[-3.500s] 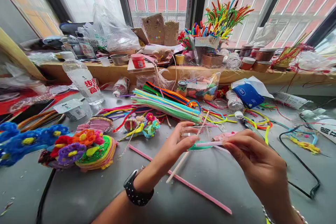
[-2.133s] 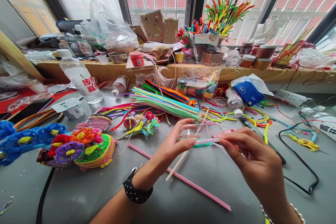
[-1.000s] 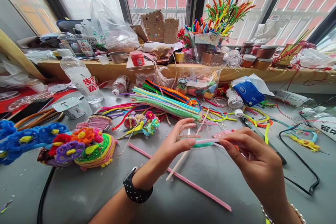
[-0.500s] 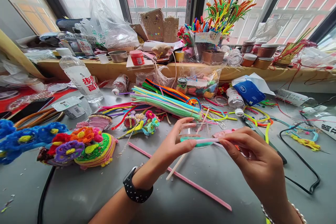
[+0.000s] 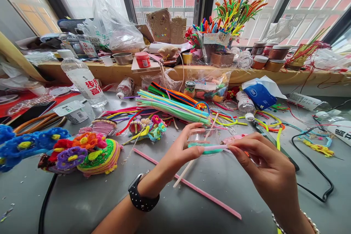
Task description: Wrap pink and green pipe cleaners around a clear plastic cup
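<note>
A pale lilac pipe cleaner (image 5: pixel 218 147) stretches between my two hands above the table. My left hand (image 5: pixel 184 148) grips its left end at the thumb, with the index finger curved up beside a clear plastic box (image 5: pixel 211 134). My right hand (image 5: pixel 264 164) pinches the other end between thumb and fingertips. A teal curved strip (image 5: pixel 212 151) shows just behind the lilac one, at the box; how it is fixed is hidden. Beneath the hands, a pink pipe cleaner (image 5: pixel 208 194) lies diagonally on the grey table, crossed by a pale stick (image 5: pixel 184 172).
Left of my arm sit colourful fuzzy flowers (image 5: pixel 72 157) and a leaning water bottle (image 5: pixel 85 80). A pipe cleaner bundle (image 5: pixel 172 108) lies beyond my hands. To the right are a blue packet (image 5: pixel 260 95) and a black cable (image 5: pixel 329 182). A crowded ledge (image 5: pixel 161 73) runs along the window.
</note>
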Available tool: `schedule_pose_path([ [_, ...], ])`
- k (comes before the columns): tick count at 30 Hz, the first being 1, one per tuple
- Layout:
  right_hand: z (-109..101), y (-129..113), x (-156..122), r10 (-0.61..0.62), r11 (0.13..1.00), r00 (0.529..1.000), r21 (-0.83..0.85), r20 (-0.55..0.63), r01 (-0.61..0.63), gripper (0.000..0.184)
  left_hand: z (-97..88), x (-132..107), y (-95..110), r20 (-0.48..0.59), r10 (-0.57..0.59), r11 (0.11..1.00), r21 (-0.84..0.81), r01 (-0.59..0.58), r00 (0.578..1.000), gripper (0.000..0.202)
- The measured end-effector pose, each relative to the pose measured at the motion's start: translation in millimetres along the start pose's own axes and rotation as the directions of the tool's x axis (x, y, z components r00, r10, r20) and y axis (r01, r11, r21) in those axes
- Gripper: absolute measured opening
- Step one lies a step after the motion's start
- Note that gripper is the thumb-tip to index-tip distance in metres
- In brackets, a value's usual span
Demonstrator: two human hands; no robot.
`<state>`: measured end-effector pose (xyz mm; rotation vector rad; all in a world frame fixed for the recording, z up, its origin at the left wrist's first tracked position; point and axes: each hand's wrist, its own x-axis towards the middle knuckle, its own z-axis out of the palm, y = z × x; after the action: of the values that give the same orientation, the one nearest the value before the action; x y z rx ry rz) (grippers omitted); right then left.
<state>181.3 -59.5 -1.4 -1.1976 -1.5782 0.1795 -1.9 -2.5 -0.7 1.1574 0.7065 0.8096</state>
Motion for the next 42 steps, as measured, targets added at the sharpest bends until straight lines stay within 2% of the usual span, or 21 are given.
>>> schedule_pose_path([
  [3,-0.5,0.8,-1.3,0.028,0.999,0.999,0.019,0.019,-0.029,0.007,0.9,-0.3,0.5,-0.008,-0.003,1.000,-0.008,0.003,1.000,0.065],
  [8,1.4,-2.1,-4.1,0.181,0.982,0.981,0.072,-0.066,-0.176,0.007,-0.1,1.0,1.0,-0.007,-0.008,0.999,-0.032,0.007,1.000,0.063],
  [10,1.1,-3.5,-4.0,0.195,0.978,0.978,0.088,-0.067,-0.189,0.007,-1.0,1.0,1.9,0.002,-0.015,0.999,-0.031,0.015,1.000,0.063],
  [15,-3.9,-5.6,-1.2,0.159,0.977,0.985,0.151,-0.065,-0.148,0.003,-0.1,-2.2,5.5,0.025,-0.004,0.996,-0.085,0.006,1.000,0.062],
  [18,-6.7,-6.5,0.1,0.094,0.980,0.995,0.180,-0.039,-0.085,0.008,0.9,-3.2,6.6,0.052,0.015,0.994,-0.108,-0.009,0.999,0.062],
  [27,-10.8,-6.6,3.8,-0.046,0.990,0.999,0.134,-0.023,0.049,0.016,0.3,-0.5,5.6,0.118,0.091,0.979,-0.195,-0.067,0.989,0.062],
  [42,-16.8,-2.1,1.4,-0.133,0.980,0.990,0.154,0.038,0.126,0.021,0.7,-3.1,5.7,0.212,0.161,0.961,-0.254,-0.105,0.964,0.059],
])
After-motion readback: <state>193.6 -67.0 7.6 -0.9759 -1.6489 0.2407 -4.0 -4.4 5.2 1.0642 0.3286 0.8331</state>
